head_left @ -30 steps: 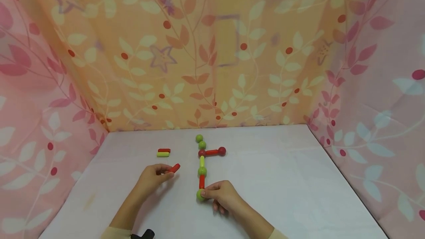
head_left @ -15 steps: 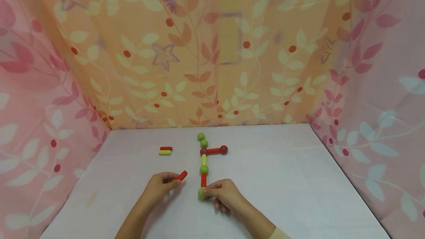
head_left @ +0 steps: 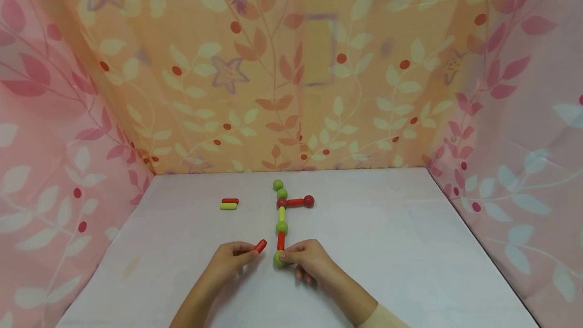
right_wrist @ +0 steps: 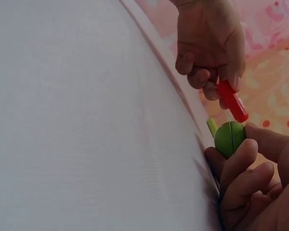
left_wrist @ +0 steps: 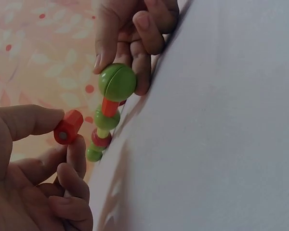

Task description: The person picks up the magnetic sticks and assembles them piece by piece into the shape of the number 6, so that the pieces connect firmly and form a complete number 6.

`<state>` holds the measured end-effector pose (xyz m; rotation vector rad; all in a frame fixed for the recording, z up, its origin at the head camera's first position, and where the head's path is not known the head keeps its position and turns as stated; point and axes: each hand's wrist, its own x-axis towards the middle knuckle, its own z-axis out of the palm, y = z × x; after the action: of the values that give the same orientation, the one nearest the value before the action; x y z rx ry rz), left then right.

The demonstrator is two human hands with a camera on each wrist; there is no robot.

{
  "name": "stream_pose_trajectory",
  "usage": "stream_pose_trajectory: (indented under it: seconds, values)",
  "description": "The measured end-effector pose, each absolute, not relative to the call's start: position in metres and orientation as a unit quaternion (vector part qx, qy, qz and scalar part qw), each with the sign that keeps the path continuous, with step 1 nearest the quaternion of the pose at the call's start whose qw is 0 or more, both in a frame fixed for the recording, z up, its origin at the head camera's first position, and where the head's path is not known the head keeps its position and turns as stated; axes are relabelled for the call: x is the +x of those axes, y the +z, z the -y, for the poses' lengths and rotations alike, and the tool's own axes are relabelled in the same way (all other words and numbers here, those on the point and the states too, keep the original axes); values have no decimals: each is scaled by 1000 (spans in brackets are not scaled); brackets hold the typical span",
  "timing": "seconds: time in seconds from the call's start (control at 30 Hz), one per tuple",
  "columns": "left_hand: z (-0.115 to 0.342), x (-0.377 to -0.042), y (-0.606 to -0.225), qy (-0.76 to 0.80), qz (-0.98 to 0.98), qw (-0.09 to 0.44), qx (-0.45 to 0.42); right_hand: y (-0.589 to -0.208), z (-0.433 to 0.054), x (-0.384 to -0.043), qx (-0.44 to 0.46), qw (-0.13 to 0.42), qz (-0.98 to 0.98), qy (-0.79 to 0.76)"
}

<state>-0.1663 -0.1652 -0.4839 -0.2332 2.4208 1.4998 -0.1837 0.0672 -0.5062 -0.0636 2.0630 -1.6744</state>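
The left hand (head_left: 234, 258) is pinching a loose red stick (head_left: 260, 246) between thumb and fingertips, holding it above the table (head_left: 410, 247), near the front green ball (head_left: 277, 259) but with a gap showing between them in the head view. The stick is showing smooth, flat-sided faces, and in the left wrist view its end is presenting a small round grey spot. The right hand (head_left: 311, 262) is gripping that front ball with thumb and fingers; the ball is looking glossy and round, a thin groove running around it. From it a chain is stretching straight away across the smooth white tabletop: a joined red stick (head_left: 281, 241), a middle green ball (head_left: 282, 228), a yellow-green stick (head_left: 282, 214) and a red ball (head_left: 282, 203). There a side red stick (head_left: 295, 202) is branching to the right, ending in an outer red ball (head_left: 308, 201). Beyond the junction two far green balls (head_left: 280, 189) are sitting close together. Left of the chain, a spare red stick (head_left: 230, 200) and a spare yellow-green stick (head_left: 228, 206) are lying side by side. Counting everything, six balls are showing, four green and two red, alongside six sticks, four red and two yellow-green. Leaf-printed cloth (head_left: 387, 29), softly creased, is hanging behind and on both sides, while a pale sleeve (head_left: 381, 318) is covering the right forearm.
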Motion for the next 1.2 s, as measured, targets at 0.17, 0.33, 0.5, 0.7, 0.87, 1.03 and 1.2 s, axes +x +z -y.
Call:
stream_pose_trajectory:
  seconds: [0.17, 0.33, 0.5, 0.7, 0.87, 1.03, 1.2]
  values:
    - [162, -162, -485, 523, -834, 154, -80, -506, -66, -191, -24, 231, -755, -613]
    - [160, -159, -489, 523, -830, 164, -99, -504, -65, -197, -24, 230, -756, -613]
    - [158, -157, -491, 537, -825, 155, -85, -502, -64, -202, -21, 232, -757, -610]
    - [154, -154, -490, 541, -819, 169, -87, -501, -62, -207, -17, 232, -759, -609]
    - [153, -151, -489, 540, -818, 172, -93, -500, -60, -209, -10, 237, -752, -615]
    - [150, -150, -490, 541, -820, 160, -94, -499, -57, -211, -11, 236, -744, -625]
    - [146, -150, -491, 543, -819, 157, -96, -499, -56, -211, -15, 233, -740, -630]
